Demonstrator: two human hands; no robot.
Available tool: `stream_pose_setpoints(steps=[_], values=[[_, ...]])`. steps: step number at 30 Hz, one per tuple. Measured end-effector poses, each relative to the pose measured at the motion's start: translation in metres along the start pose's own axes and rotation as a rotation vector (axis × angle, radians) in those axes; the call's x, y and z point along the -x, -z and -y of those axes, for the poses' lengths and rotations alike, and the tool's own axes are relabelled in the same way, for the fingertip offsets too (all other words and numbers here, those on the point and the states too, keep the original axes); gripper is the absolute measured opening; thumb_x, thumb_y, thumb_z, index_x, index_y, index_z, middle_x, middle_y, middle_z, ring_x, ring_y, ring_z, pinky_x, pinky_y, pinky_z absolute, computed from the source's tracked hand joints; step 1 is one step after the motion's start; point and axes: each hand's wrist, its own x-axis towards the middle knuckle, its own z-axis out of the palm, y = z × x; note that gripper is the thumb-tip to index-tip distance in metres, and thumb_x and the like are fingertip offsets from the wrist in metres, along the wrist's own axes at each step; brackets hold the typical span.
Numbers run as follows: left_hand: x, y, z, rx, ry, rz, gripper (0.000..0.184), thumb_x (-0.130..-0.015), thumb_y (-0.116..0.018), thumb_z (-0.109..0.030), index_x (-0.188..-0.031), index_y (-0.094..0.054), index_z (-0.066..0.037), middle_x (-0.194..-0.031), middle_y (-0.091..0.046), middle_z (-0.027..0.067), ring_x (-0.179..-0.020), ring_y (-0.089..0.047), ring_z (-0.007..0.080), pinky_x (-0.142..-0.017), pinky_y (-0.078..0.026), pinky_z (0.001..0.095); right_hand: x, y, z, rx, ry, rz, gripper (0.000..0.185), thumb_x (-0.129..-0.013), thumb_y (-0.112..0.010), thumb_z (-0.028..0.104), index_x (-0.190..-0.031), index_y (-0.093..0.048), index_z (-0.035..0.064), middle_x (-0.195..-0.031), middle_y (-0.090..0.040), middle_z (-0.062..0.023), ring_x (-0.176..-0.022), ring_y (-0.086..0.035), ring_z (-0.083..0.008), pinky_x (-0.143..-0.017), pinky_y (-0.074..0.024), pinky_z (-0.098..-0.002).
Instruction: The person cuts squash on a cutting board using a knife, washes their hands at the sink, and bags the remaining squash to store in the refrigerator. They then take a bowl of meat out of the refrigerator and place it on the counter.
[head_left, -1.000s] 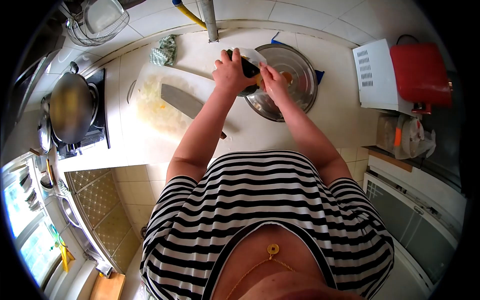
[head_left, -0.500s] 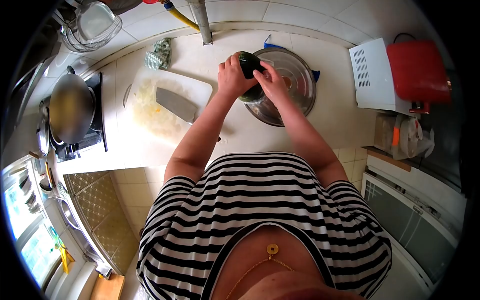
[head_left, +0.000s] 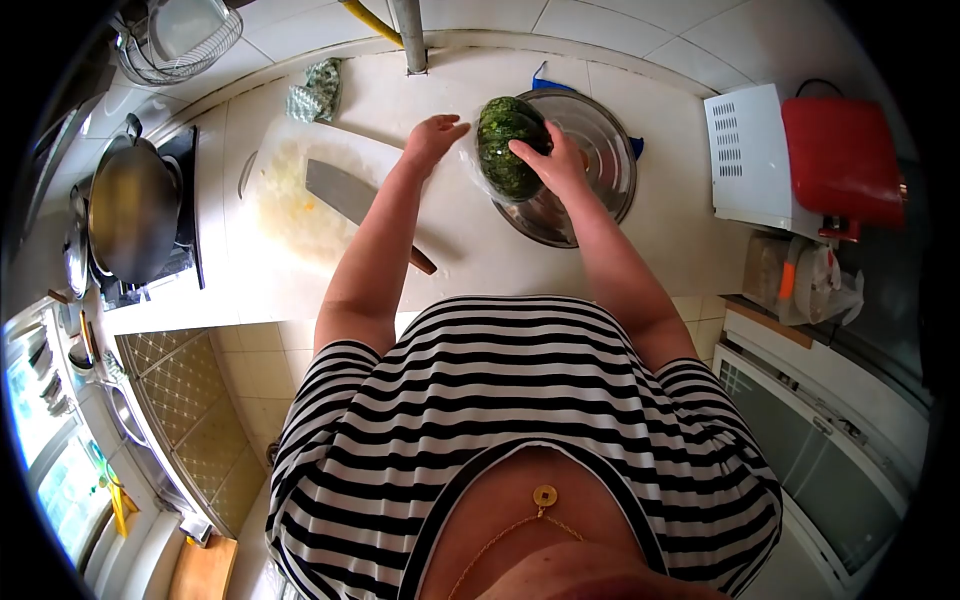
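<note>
A dark green pumpkin [head_left: 507, 150] with mottled skin is in my right hand [head_left: 556, 160]. My right thumb lies across its front and the fingers go round its right side, partly hidden. Clear plastic film hangs at the pumpkin's left and lower edge. My left hand [head_left: 434, 140] is apart from it, just to the left, fingers loosely bent and apart, with nothing visible in them. Under the pumpkin and to its right is a round metal lid [head_left: 605, 165].
On the left, a white cutting board [head_left: 370, 150] bears a cleaver [head_left: 338, 190] and pale chopped bits. A checked cloth [head_left: 316, 90] lies behind it. A wok [head_left: 135, 215] sits on the stove at far left. A white appliance [head_left: 755, 155] stands at right.
My left hand has let go of the pumpkin and moved left. The pumpkin has turned in my right hand, showing more mottled green skin.
</note>
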Motion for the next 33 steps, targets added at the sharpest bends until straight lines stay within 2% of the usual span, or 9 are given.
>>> stream_pose_setpoints(steps=[5, 7, 14, 17, 20, 24, 26, 27, 33], values=[[0.003, -0.001, -0.007, -0.027, 0.215, 0.222, 0.038, -0.084, -0.063, -0.028, -0.114, -0.058, -0.006, -0.099, -0.064, 0.0055, -0.083, -0.057, 0.0122, -0.07, -0.045, 0.0274, -0.002, -0.004, -0.006, -0.057, 0.009, -0.024, 0.084, -0.068, -0.074, 0.048, -0.122, -0.045, -0.0094, -0.114, -0.056, -0.0225, -0.105, -0.056, -0.0273, -0.089, -0.0439, -0.0332], [-0.007, -0.003, 0.009, -0.008, -0.001, 0.132, 0.034, -0.084, -0.061, -0.03, -0.109, -0.06, -0.006, -0.095, -0.064, 0.003, -0.078, -0.057, 0.0111, -0.067, -0.044, 0.0277, 0.004, -0.001, -0.001, -0.034, 0.022, -0.039, 0.084, -0.068, -0.074, 0.047, -0.122, -0.045, -0.0095, -0.113, -0.057, -0.0221, -0.104, -0.057, -0.0267, -0.088, -0.0442, -0.0328], [0.012, -0.019, -0.021, 0.565, 0.176, -0.089, 0.032, -0.083, -0.061, -0.029, -0.106, -0.056, -0.007, -0.076, -0.056, -0.0024, -0.067, -0.052, 0.0088, -0.068, -0.043, 0.0287, 0.01, -0.005, 0.001, -0.111, 0.03, -0.062, 0.079, -0.068, -0.075, 0.045, -0.12, -0.049, -0.009, -0.114, -0.056, -0.0233, -0.104, -0.056, -0.0278, -0.089, -0.0434, -0.0335], [0.011, -0.011, -0.031, 0.181, 0.187, 0.083, 0.056, -0.07, -0.071, -0.031, -0.116, -0.054, -0.005, -0.072, -0.057, 0.0008, -0.065, -0.053, 0.0129, -0.064, -0.045, 0.032, 0.022, 0.005, 0.018, -0.021, 0.039, -0.136, 0.077, -0.068, -0.075, 0.043, -0.118, -0.05, -0.0094, -0.111, -0.057, -0.0236, -0.104, -0.056, -0.0283, -0.09, -0.0424, -0.0341], [-0.028, -0.005, -0.008, -0.417, 0.009, 0.09, 0.042, -0.074, -0.067, -0.03, -0.106, -0.061, -0.003, -0.073, -0.06, 0.0043, -0.063, -0.055, 0.0142, -0.063, -0.047, 0.0308, 0.019, -0.006, 0.003, -0.071, 0.06, -0.16, 0.076, -0.067, -0.076, 0.043, -0.118, -0.051, -0.0083, -0.106, -0.059, -0.0234, -0.104, -0.056, -0.0289, -0.09, -0.0419, -0.0345], [-0.038, -0.029, -0.009, -0.508, -0.196, -0.116, 0.026, -0.086, -0.058, -0.024, -0.103, -0.062, -0.005, -0.072, -0.057, 0.0028, -0.063, -0.053, 0.0121, -0.06, -0.045, 0.0291, 0.017, -0.015, -0.014, -0.139, 0.068, -0.181, 0.073, -0.067, -0.075, 0.043, -0.119, -0.052, -0.0022, -0.103, -0.059, -0.0183, -0.102, -0.054, -0.0289, -0.089, -0.0427, -0.036], [-0.024, -0.044, -0.029, 0.468, -0.185, -0.193, 0.021, -0.089, -0.056, -0.023, -0.097, -0.061, -0.004, -0.071, -0.057, 0.0023, -0.066, -0.053, 0.0109, -0.06, -0.043, 0.0258, 0.021, -0.007, -0.023, -0.574, -0.145, -0.176, 0.064, -0.07, -0.076, 0.033, -0.119, -0.052, 0.0, -0.092, -0.061, -0.0106, -0.087, -0.058, -0.0193, -0.078, -0.0467, -0.0289], [-0.009, -0.049, -0.042, 0.546, -0.179, -0.194, 0.019, -0.091, -0.054, -0.02, -0.091, -0.06, -0.002, -0.069, -0.055, 0.0014, -0.065, -0.051, 0.0092, -0.06, -0.04, 0.0234, 0.017, -0.012, -0.044, -0.586, -0.096, -0.235, 0.048, -0.073, -0.074, 0.023, -0.112, -0.058, 0.0007, -0.086, -0.062, -0.0065, -0.078, -0.058, -0.0122, -0.07, -0.0469, -0.0241], [0.029, -0.042, -0.066, 0.531, -0.395, -0.163, 0.017, -0.092, -0.054, -0.018, -0.089, -0.06, -0.002, -0.065, -0.049, -0.0005, -0.058, -0.045, 0.0064, -0.055, -0.038, 0.0214, 0.018, 0.038, -0.048, -0.372, -0.203, -0.176, 0.042, -0.076, -0.068, 0.02, -0.112, -0.057, 0.0014, -0.086, -0.062, -0.0069, -0.072, -0.059, -0.0155, -0.068, -0.0484, -0.0292]])
